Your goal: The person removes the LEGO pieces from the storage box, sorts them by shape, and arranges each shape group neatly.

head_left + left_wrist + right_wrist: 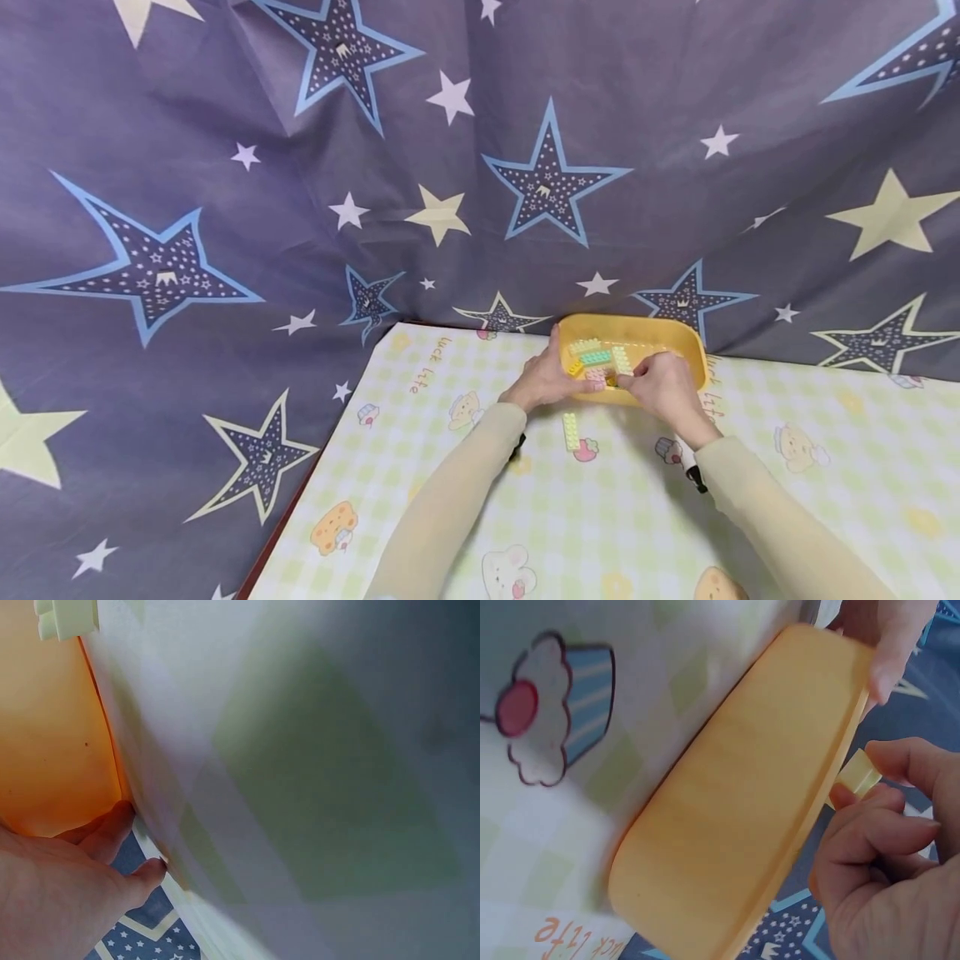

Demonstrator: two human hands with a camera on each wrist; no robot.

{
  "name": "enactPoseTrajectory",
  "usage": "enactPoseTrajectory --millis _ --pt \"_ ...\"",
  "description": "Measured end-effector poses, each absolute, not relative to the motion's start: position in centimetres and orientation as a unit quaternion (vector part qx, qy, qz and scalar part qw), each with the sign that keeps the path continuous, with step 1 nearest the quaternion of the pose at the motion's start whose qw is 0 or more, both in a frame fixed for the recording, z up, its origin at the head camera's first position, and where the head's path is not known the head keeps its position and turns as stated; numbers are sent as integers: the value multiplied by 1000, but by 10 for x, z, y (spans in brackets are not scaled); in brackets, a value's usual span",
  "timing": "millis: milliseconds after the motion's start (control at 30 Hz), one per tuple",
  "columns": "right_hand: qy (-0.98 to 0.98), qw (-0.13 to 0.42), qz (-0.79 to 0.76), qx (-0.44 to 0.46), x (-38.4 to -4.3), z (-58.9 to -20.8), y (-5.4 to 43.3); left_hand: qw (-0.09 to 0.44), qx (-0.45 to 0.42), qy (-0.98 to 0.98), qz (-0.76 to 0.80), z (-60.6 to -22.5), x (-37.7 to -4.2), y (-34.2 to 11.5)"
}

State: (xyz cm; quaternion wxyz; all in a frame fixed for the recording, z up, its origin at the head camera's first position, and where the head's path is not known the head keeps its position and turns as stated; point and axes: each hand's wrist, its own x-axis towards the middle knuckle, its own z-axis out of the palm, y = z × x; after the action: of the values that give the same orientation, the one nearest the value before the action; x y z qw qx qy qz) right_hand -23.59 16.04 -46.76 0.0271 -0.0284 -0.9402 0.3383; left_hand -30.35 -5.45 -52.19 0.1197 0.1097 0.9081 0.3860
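Observation:
A yellow plastic tub (693,343) stands at the table's far edge, with several toy building bricks inside. My left hand (546,377) grips its left end, thumb over the near rim. In the right wrist view, my right hand (885,840) pinches a pale yellow building brick (859,776) between thumb and forefinger just above the rim. From the head view, the right hand (666,385) reaches over the tub's near right side. Inside lie a green brick (596,357), a pink brick (595,375) and other yellow ones, partly hidden by the hands.
A long pale yellow brick (571,432) lies on the checked tablecloth (450,358) in front of the tub. Behind the table hangs a dark star-patterned curtain (510,267), close to the tub's back. The table's left edge runs down toward the near left.

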Motion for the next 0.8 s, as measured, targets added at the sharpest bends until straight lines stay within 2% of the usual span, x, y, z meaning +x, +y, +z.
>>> enactPoseTrajectory --millis 533,800 --pt "-942 23 334 -5 -200 -463 144 125 110 908 385 -520 -306 -55" --pt "-938 50 341 22 -180 -468 140 120 114 908 386 -523 -305 -55"
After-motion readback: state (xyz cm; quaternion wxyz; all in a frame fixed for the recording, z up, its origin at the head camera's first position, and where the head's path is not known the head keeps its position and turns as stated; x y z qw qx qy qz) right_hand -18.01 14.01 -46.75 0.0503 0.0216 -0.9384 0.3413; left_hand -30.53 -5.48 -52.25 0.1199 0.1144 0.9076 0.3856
